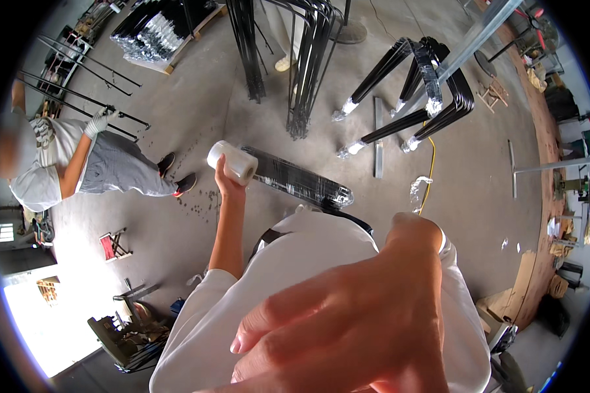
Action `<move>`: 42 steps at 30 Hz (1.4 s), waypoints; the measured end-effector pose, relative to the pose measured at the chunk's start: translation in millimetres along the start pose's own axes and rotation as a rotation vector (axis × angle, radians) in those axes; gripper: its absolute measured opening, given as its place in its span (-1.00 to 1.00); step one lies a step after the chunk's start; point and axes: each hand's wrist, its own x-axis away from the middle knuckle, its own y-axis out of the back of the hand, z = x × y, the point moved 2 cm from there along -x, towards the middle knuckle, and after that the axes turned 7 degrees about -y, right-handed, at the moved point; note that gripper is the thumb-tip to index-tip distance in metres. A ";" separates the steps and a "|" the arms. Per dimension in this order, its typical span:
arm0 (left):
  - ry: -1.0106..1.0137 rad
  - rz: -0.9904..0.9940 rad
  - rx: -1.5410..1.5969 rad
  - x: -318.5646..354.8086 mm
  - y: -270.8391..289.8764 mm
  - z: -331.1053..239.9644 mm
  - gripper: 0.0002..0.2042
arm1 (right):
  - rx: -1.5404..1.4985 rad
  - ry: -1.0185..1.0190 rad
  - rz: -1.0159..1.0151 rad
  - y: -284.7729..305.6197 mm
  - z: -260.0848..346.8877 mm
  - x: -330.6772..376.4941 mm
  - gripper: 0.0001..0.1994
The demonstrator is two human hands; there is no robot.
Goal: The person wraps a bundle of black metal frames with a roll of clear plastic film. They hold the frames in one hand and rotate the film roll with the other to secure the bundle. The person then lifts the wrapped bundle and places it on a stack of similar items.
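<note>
My left hand [227, 181] grips a roll of clear stretch film [233, 162], its fingers wrapped around the near side. Beside the roll lies a long bundle of black bars [298, 183] wrapped in film; it slants from the roll down toward my waist. My right hand [354, 314] is raised close in front of me, over my white shirt. Its fingers are stretched and slightly bent, with gaps between them, and nothing shows in them. The lower fingertips and the thumb are partly hidden or cut off.
Bent black tube frames [452, 108] with wrapped ends stand ahead right; more black frames [314, 65] stand ahead. At left a co-worker [105, 164] in one glove carries black tube frames [88, 112]. A yellow cable [431, 171] and a metal bar [378, 137] lie on the floor.
</note>
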 end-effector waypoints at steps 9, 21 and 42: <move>-0.018 0.109 0.070 10.5 -4.2 -4.1 -0.47 | 0.724 -1.012 -0.347 61.5 -224.2 94.4 -0.35; -0.068 0.093 -0.139 13.0 4.9 -3.1 -0.47 | 0.741 -1.308 -0.594 36.3 -315.4 159.3 -0.36; 0.148 0.417 -0.161 19.1 -177.1 53.8 -0.56 | 0.270 -1.498 -1.360 46.3 -208.4 245.0 -0.50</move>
